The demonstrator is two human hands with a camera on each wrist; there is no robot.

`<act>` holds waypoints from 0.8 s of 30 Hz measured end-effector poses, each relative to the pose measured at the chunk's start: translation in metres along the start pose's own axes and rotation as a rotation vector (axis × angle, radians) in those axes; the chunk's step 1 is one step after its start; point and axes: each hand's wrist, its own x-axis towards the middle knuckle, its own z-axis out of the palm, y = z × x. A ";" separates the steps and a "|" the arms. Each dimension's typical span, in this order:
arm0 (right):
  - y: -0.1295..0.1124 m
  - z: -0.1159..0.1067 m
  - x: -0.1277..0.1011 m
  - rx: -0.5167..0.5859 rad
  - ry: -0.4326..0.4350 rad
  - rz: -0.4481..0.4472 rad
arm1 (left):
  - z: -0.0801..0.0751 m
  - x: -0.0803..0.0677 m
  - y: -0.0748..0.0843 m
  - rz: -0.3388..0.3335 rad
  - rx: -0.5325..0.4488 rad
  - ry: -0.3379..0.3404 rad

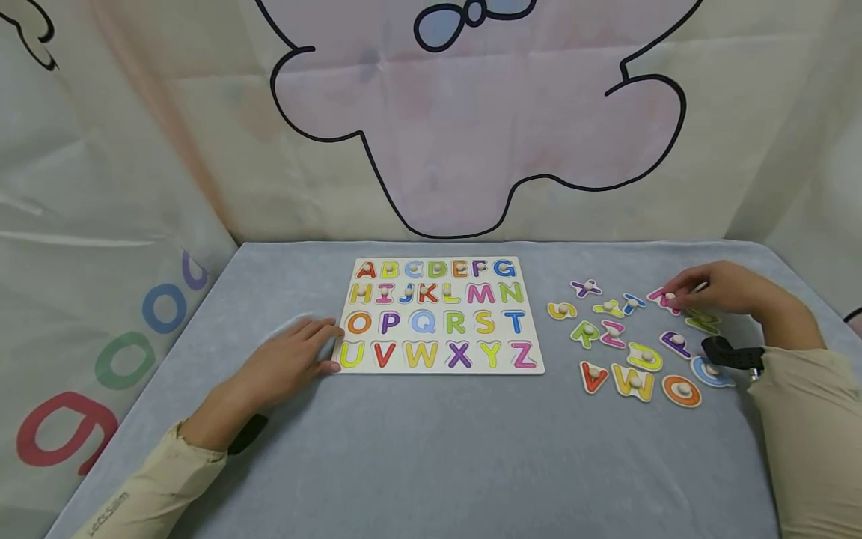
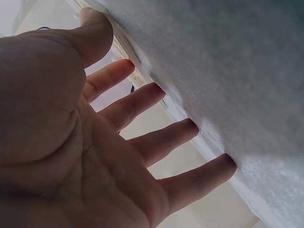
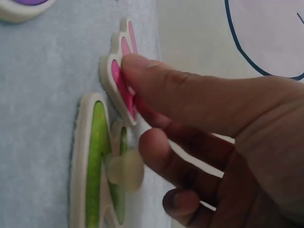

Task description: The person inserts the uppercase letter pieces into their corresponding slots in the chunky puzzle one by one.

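My right hand [image 1: 720, 288] is at the right of the table, with thumb and a finger pinching a pink letter M piece [image 3: 122, 78], its knob hidden by the fingers. A green letter N piece [image 3: 97, 161] with a round pale knob lies just beside it. At the left, my left hand [image 1: 289, 363] touches the left edge of the white alphabet board [image 1: 438, 373]. Its fingers [image 2: 175, 133] are extended and spread in the left wrist view. Knobbed letters fill the board's top row and part of the second; the lower rows show printed letters without knobs.
Several loose knobbed letters lie right of the board, among them an orange O [image 1: 682, 391], a yellow W [image 1: 633, 382], a red V [image 1: 592, 377] and a blue Q [image 1: 711, 372]. A grey-blue cloth [image 1: 431, 457] covers the table. Printed fabric walls [image 1: 438, 150] stand behind and beside it.
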 end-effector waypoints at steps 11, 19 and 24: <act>-0.021 0.001 0.022 0.006 0.035 -0.039 | 0.001 0.000 -0.001 0.002 -0.012 0.018; -0.046 0.002 0.035 0.015 0.038 -0.052 | 0.002 0.000 -0.001 0.012 -0.008 0.018; -0.045 0.006 0.037 0.019 0.040 -0.026 | 0.003 0.000 -0.001 0.018 -0.011 0.019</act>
